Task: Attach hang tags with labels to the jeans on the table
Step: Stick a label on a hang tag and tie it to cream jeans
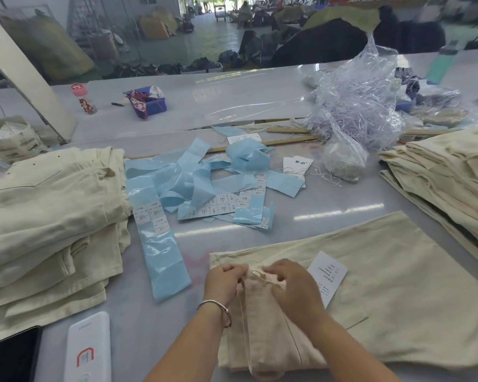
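- Left hand (223,279) and right hand (290,288), fingers curled, both pinch a belt loop (261,275) on the cream jeans (384,285) at 6 o'clock.
- White hang tag (327,274) lies on the jeans, print too small to read.
- Blue label strips (182,186) at 12 o'clock; one sticker reads "11036".

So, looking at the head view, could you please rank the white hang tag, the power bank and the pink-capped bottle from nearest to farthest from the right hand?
1. White hang tag, just right of the right hand, on the jeans.
2. Power bank, near left, at the table's edge.
3. Pink-capped bottle, far left across the table.
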Available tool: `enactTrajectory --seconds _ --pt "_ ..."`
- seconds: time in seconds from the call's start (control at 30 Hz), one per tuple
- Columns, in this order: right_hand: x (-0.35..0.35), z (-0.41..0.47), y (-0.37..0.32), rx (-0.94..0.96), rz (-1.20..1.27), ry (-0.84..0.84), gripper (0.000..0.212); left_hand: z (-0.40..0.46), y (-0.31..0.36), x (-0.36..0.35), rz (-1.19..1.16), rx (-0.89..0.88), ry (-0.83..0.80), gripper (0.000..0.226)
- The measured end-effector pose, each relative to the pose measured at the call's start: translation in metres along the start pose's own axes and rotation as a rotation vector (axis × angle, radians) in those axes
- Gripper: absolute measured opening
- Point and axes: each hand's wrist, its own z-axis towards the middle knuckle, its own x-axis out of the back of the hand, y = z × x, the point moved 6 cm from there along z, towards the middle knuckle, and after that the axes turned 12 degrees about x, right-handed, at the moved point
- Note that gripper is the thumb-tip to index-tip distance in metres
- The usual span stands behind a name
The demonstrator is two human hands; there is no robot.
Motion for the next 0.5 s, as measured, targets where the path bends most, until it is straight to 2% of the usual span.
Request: enactTrajectory --seconds 0.07,0.13,0.17,0.23,0.33,0.43,0.5 --pt "0.017 -0.005 0.015 0.068 -0.127 -0.181 0.056 0.003 0.000 0.001 -0.020 -0.021 -0.009 0.013" --pt "0.023 -0.017 0.036 0.114 -0.347 -0.414 0.069 0.006 0.000 0.002 -0.026 -0.058 0.011 0.014" --pt "0.023 -0.023 0.046 0.103 -0.435 -0.514 0.073 0.006 0.000 0.003 -0.018 -0.087 0.035 0.015" --pt "0.019 -0.030 0.060 0.072 -0.506 -0.591 0.067 0.006 0.003 0.005 0.079 -0.173 0.123 0.022" --pt "0.020 -0.025 0.059 0.118 -0.465 -0.478 0.045 0.007 0.006 0.009 0.257 -0.245 0.281 0.024" --pt "0.040 -0.012 0.049 0.062 -0.245 -0.218 0.031 0.014 0.008 0.015 0.125 -0.186 0.280 0.016" --pt "0.053 -0.003 0.045 -0.041 -0.094 -0.080 0.031 0.015 0.015 0.014 -0.022 -0.192 0.181 0.016"
